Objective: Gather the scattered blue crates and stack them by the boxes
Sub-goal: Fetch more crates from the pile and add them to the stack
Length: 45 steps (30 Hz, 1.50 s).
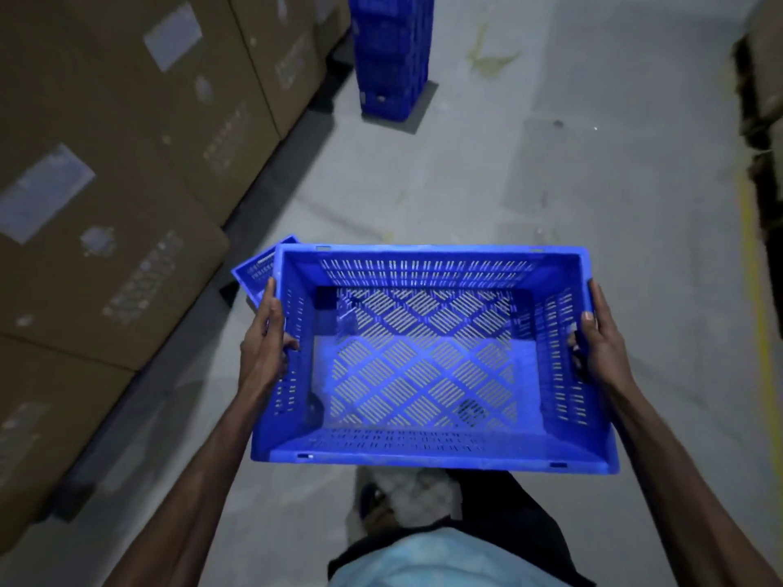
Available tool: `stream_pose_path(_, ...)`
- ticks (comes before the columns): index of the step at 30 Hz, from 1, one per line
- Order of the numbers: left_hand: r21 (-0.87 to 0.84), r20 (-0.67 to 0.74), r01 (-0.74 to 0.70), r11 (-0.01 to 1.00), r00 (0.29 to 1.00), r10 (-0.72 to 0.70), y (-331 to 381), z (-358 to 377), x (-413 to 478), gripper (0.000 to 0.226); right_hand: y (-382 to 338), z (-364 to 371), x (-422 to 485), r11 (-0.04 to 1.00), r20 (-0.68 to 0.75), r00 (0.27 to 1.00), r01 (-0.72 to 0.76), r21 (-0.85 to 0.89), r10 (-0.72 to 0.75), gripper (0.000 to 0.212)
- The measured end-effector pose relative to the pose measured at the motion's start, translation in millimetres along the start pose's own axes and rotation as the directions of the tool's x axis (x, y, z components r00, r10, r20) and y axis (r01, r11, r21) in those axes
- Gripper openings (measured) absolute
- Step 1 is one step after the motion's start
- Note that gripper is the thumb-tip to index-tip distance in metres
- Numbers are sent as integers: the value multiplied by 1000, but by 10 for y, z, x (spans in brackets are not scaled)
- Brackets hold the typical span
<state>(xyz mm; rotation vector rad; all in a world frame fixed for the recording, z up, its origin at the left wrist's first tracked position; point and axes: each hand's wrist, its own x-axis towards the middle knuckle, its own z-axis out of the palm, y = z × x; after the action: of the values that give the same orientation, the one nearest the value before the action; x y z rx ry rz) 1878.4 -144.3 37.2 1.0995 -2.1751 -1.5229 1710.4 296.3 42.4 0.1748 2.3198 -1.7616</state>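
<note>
Nearest the body, a blue crate (432,453) is held level in front of the waist, open side up and empty, clear of the concrete floor (551,197). Its long axis runs from 9 o'clock to 3 o'clock across the person, and each short end wall sits in one palm. The left hand (265,345) clasps the 9 o'clock end, thumb lying up along the rim and fingers hooked in through the handle slot. The right hand (601,345) grasps the 3 o'clock end the same way. Both hands are equally near, so the load looks evenly shared.

Just past the crate's far left corner, at about 10 o'clock, a second crate (258,269) lies lower down, half hidden, close to the cardboard boxes (127,163). These boxes line the whole left side from 8 to 11 o'clock.

Farther on, close to 12 o'clock and a shade left of it, stands the stack of blue crates (392,52), beside the far end of the boxes and well apart from the hands. The carry therefore likely goes straight ahead. Whether the held crate's long axis matches the stack's cannot be told from here, since the stack's top is cut off
</note>
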Motion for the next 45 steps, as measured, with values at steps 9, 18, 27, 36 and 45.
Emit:
stream_pose_path(9, 135, 19, -29, 990, 999, 27, 703, 1444, 774, 53, 9, -697, 1478, 999, -82, 997, -15, -38, 12, 52)
stream_pose_path(18, 161, 5, -78, 984, 997, 78, 1796, 2924, 1645, 44, -523, -1479, 3256, 1000, -100, 995, -23, -12, 22, 50)
stream_pose_path(27, 157, -1, -134, 978, 991, 136, 2471, 4106, 3247, 41, -912, -1576, 5257, 997, -136, 990, 15, -80, -26, 49)
stream_pose_path(36, 171, 97, -247, 954, 968, 234, 3436, 5173, 5366, 45, -1735, -1330, 7511, 983, -199, 976, 49, -176, -84, 53)
stream_pose_path(45, 170, 124, -304, 937, 950, 286, 4504, 6025, 7112, 45, -2452, -1154, 9419, 987, -250, 964, 52, -149, -89, 55)
